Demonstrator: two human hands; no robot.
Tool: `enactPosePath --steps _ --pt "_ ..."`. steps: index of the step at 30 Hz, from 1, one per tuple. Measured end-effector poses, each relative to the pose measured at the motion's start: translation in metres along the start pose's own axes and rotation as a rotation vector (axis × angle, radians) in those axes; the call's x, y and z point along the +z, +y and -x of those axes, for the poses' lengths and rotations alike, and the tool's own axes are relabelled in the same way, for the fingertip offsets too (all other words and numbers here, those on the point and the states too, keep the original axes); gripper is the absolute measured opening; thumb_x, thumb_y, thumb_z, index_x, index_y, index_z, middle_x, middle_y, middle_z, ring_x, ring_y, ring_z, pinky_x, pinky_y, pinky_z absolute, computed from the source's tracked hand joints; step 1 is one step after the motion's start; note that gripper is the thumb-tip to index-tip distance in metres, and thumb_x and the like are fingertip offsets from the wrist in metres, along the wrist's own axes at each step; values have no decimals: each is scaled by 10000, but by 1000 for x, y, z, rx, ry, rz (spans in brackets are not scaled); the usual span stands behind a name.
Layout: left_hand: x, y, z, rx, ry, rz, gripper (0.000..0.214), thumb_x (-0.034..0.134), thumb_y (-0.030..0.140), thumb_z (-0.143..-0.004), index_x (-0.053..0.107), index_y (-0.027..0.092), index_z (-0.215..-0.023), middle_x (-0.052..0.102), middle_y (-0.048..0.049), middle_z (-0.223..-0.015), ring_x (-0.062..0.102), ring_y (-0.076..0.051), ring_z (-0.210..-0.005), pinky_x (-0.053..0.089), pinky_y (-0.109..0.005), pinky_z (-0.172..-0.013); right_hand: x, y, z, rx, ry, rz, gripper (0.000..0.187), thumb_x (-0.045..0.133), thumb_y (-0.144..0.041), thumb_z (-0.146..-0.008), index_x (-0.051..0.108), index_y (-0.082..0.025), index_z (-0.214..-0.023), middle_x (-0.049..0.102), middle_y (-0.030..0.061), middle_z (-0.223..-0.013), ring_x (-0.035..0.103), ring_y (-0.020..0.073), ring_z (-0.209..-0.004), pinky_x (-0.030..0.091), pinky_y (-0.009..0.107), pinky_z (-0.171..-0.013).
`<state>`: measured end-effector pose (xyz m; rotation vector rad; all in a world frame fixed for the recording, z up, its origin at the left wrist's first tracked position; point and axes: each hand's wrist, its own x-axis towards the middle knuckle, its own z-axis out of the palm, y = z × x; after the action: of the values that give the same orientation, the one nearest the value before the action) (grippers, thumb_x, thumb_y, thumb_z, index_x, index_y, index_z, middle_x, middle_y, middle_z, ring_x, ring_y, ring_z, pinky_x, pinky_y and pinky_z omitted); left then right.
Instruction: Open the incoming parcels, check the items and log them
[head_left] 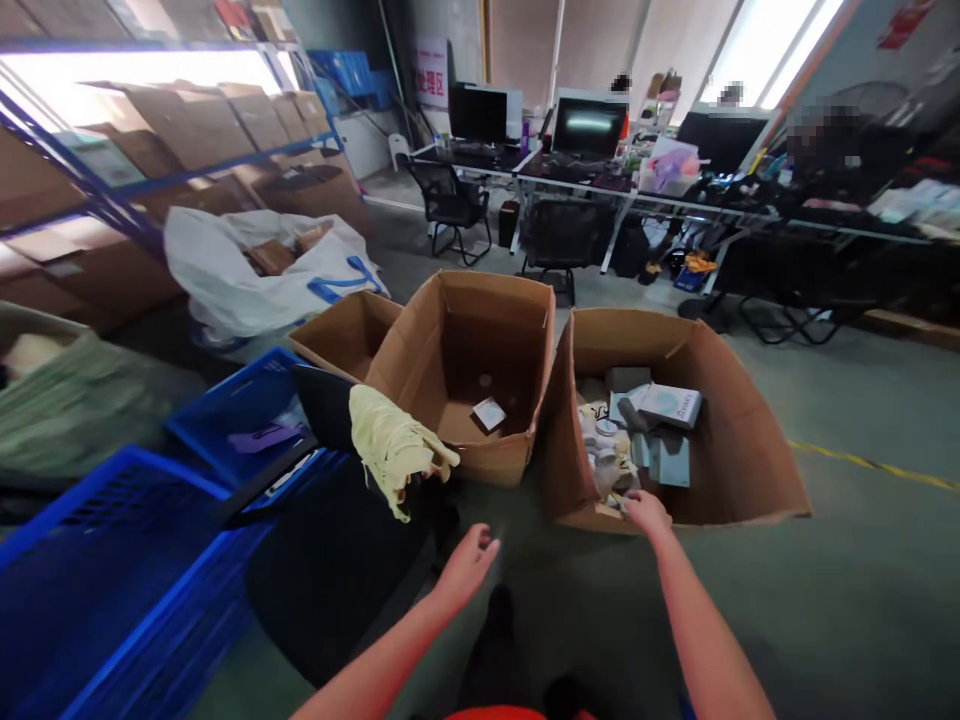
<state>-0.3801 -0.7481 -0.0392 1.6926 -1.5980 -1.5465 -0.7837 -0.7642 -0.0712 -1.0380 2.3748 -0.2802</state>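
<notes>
My right hand (649, 511) is at the near edge of the right cardboard box (742, 440), its fingers drawn together beside small pale items; what they pinch, if anything, I cannot make out. Inside that box lie a white carton (670, 404), a light blue-green carton (673, 463) and several jumbled small packages (606, 445). My left hand (472, 562) hangs above the floor in front of the middle cardboard box (491, 460), fingers loosely bent and apart, holding nothing. A flat white packet (489, 414) rests in the middle box.
A pale yellow cloth (394, 440) drapes over a black chair (330, 570) at left. Blue crates (127, 560) stand beyond it. Behind are a white woven bag (225, 265), loaded shelving (315, 140) and desks with monitors (589, 125); people sit behind the desks.
</notes>
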Motion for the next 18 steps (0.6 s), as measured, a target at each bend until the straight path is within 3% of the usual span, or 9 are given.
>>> enactPosePath --steps 3,5,7,10,13,15,18 --pt "-24 -48 31 -73 154 -72 477 489 563 -847 530 195 -1147 702 -102 -1044 691 -229 -826 525 -385 -842 7 3 8 51 -129 114 149 715 -293 -883 685 -159 -941 682 59 -992 636 210 -981 511 432 -936" --pt "-22 -65 44 -88 187 -65 502 480 588 -842 525 202 -1159 709 -102 -1054 708 -245 -857 541 -394 -849 4 4 9 54 -173 155 179 715 -293 -881 682 -150 -984 678 57 -1019 631 214 -1002 506 440 -942" --pt "-11 -65 52 -84 167 -54 512 481 599 -839 535 197 -1152 712 -106 -1061 717 -258 -898 554 -404 -862 0 4 8 50 -195 171 181 710 -294 -880 684 -155 -992 679 59 -1027 629 214 -1004 505 429 -934" --pt "11 -43 46 6 73 -80 475 505 535 -846 556 185 -1161 713 -114 -1074 715 -254 -928 556 -418 -898 -2 5 1 26 -218 131 128 726 -267 -851 695 -160 -914 690 65 -993 628 209 -983 496 401 -921" --pt "34 -6 18 147 -52 -148 400 534 424 -844 591 192 -1165 701 -116 -1123 704 -240 -931 551 -434 -925 -5 16 -22 -22 -242 16 121 745 -235 -817 706 -155 -899 701 78 -964 632 206 -965 488 364 -920" --pt "50 19 -9 215 -98 -199 348 529 389 -858 623 203 -1137 695 -111 -1122 692 -243 -958 546 -442 -941 -11 29 -49 -45 -267 -64 190 743 -252 -833 700 -145 -984 701 74 -976 641 198 -950 502 351 -911" --pt "81 55 -49 287 -56 -244 301 519 369 -887 651 206 -1103 690 -108 -1080 674 -251 -989 546 -449 -945 -17 53 -110 -35 -326 -117 253 727 -302 -882 670 -129 -1058 685 60 -999 647 188 -921 535 367 -880"
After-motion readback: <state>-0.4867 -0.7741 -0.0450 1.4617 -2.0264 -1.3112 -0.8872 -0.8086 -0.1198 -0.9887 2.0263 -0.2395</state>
